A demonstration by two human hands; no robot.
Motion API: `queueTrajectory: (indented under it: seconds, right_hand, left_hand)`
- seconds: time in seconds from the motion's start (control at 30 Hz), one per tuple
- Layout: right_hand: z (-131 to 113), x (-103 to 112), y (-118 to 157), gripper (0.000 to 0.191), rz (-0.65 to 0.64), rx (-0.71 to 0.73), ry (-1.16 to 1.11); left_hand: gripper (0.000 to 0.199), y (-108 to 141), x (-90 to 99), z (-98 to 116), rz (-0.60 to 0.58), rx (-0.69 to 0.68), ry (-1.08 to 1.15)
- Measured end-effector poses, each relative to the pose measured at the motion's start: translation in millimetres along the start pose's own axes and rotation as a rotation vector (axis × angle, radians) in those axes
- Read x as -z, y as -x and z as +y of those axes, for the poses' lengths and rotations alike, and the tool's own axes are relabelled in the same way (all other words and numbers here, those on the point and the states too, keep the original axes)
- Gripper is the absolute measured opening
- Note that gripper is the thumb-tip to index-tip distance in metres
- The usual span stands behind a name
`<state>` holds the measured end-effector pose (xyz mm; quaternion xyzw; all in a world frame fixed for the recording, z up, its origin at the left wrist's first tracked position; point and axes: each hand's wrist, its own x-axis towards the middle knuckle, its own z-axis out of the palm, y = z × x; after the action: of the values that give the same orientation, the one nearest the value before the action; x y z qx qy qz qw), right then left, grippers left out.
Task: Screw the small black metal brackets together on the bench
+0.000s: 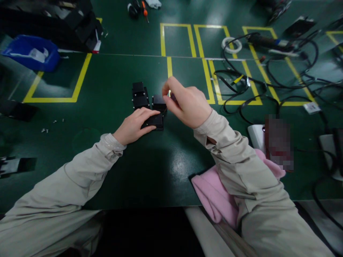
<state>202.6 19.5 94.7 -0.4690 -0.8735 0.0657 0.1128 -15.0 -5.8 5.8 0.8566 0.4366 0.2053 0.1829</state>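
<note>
Several small black box-shaped parts with tiny silver screws on their sides stand close together on the green table. My left hand (136,124) has its thumb and fingers around the nearest black block (157,122). Behind it are another black block (159,101) and a stack of black parts (139,94) at the left. Just right of these, raised above the table, is my right hand (186,101), its fingers curled and thumb and forefinger close together. Whatever it pinches is too small and blurred to name.
Loose screws (45,130) lie at the left, below a blue bin (50,59). Black cables (241,96) and a white tape roll (238,45) are at the right. A pink cloth (214,192) lies under my right forearm at the table's front edge.
</note>
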Motion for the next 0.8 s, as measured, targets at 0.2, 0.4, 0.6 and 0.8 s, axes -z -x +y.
queueTrajectory:
  seconds: [0.2, 0.4, 0.6, 0.8]
  right_hand:
    - [0.0, 0.2, -0.3, 0.039, -0.016, 0.005, 0.001]
    - [0.3, 0.3, 0.1, 0.038, -0.008, 0.010, -0.024]
    - [0.6, 0.9, -0.1, 0.042, -0.001, 0.020, -0.010]
    - [-0.7, 1.2, 0.1, 0.036, 0.003, -0.002, -0.022]
  left_hand:
    - [0.045, 0.1, 0.0, -0.9, 0.001, -0.012, 0.005]
    - [0.045, 0.1, -0.2, -1.3, 0.010, -0.029, -0.008]
    - [0.045, 0.2, 0.3, -0.4, 0.006, -0.020, -0.014]
    - [0.045, 0.0, -0.3, -1.2, 0.002, -0.013, -0.015]
